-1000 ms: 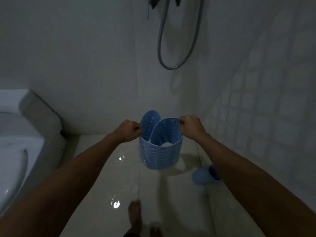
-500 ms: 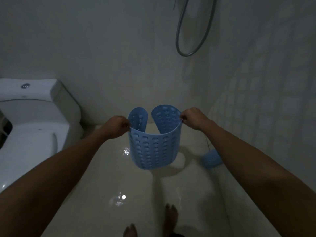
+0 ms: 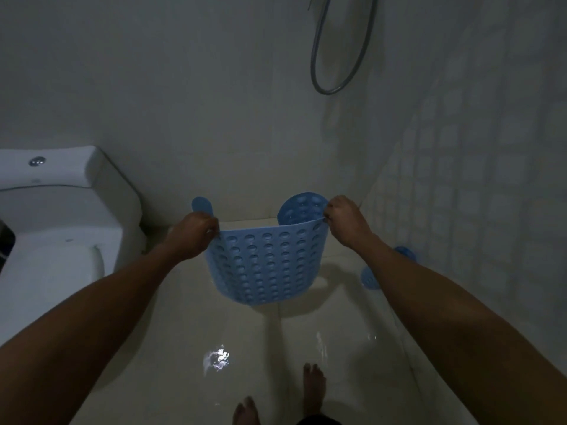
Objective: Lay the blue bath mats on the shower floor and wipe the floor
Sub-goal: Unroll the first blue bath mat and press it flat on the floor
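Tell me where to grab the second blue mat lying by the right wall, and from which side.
Grip the rolled mat by its open end facing you, coming from above and the left; the tiled wall crowds its far side. Its rest is hidden behind the right forearm.

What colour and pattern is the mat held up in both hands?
Light blue, covered in rows of round dimples; the mat shows best in the head view.

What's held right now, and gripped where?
One blue bath mat, curled in a U and hanging above the wet floor. The left hand pinches its upper left edge, the right hand its upper right edge.
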